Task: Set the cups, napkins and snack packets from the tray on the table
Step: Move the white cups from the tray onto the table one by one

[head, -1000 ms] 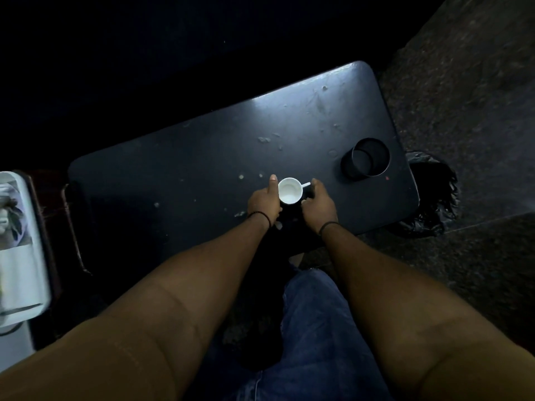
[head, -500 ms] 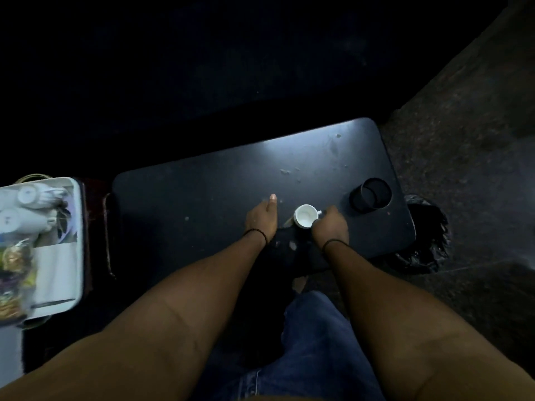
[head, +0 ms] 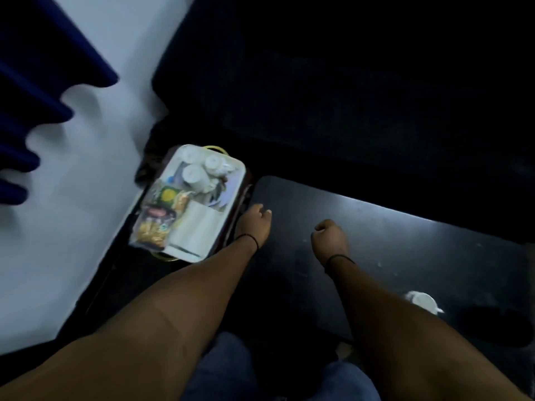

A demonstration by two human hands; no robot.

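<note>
Dim room, black table (head: 405, 244) with one white cup (head: 422, 301) already on it, down by your right forearm. Everything else sits in the tray (head: 236, 180) just left of your left hand (head: 254, 224), clearly the nearer one, fingers loosely curled, holding nothing. Right hand (head: 328, 235) is a loose empty fist.

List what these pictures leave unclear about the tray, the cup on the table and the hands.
- Tray, head view: motion blur; count of cups and packet labels unreadable.
- Cup on the table, head view: partly hidden by the right forearm.
- Right hand, left hand: curled, nothing seen held; palms hidden.
</note>
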